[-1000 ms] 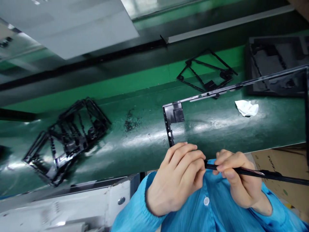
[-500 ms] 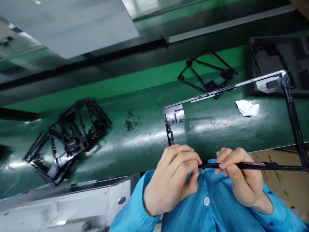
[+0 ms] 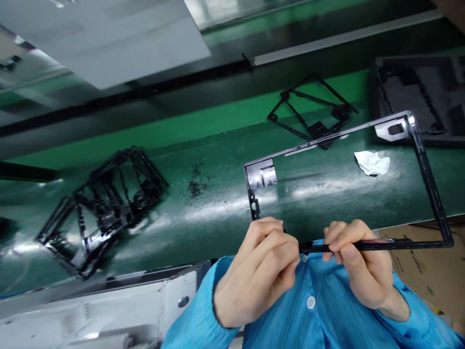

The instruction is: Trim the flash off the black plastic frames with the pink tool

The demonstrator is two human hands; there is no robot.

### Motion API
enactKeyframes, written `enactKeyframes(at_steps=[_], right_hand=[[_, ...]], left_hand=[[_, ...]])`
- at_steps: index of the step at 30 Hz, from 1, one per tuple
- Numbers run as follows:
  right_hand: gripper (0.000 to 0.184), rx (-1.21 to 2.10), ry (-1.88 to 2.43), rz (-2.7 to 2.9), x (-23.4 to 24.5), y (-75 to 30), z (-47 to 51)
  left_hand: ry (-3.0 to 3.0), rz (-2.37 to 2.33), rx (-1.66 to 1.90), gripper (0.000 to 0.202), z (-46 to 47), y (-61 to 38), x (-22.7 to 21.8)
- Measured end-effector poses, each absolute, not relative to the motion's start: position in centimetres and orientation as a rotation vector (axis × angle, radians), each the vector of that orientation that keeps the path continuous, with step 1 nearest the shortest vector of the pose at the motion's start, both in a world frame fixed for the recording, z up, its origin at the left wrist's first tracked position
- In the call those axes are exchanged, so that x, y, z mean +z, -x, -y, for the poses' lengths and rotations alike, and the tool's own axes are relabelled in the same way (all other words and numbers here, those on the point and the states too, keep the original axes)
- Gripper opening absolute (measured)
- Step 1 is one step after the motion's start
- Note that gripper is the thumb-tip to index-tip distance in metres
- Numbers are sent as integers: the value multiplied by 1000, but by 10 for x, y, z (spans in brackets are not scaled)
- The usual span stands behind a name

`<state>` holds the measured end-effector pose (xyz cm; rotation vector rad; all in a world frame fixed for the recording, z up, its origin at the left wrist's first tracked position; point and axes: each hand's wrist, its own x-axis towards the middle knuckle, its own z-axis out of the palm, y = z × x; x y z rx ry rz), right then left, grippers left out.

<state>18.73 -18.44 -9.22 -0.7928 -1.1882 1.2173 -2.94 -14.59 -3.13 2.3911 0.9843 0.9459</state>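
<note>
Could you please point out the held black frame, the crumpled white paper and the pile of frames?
black frame (image 3: pixel 262 175), head view, left corner plate.
crumpled white paper (image 3: pixel 371 162), head view, its middle.
pile of frames (image 3: pixel 105 208), head view, its middle.

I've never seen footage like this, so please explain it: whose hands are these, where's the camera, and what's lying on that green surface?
The camera sits on a person's head, looking down at their own bare hands. The left hand and right hand pinch the near edge of a black plastic frame above a green belt. On the belt lie a pile of similar frames, a single frame, a white crumpled scrap and a dark tray.
</note>
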Motion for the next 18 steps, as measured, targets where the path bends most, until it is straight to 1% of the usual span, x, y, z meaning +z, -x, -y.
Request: enactKeyframes(at_steps=[6,8,10,11,13,16,18], right_hand=[[15,1210,799,1152,-93,-189,181],[15,1201,803,1142,-92,-189,180],[15,1197,805,1143,-92,-189,179],[15,1193,804,1145,-92,-189,179],[16,1183,803,1156,-91,-189,179],[16,1177,815,1184,-92,-189,181],[15,1173,813,1200,-92,-189,183]], left_hand=[[-2308,-967,870,28,147,47,-24],[-2318,-941,898,23,146,50,-24],[-2393,-963,934,12,146,49,-28],[-2445,-984,942,10,146,47,-30],[-2539,-1028,956,19,146,42,-36],[-2596,-1061,996,13,149,34,-43],[-2611,-1070,1030,15,153,34,-47]])
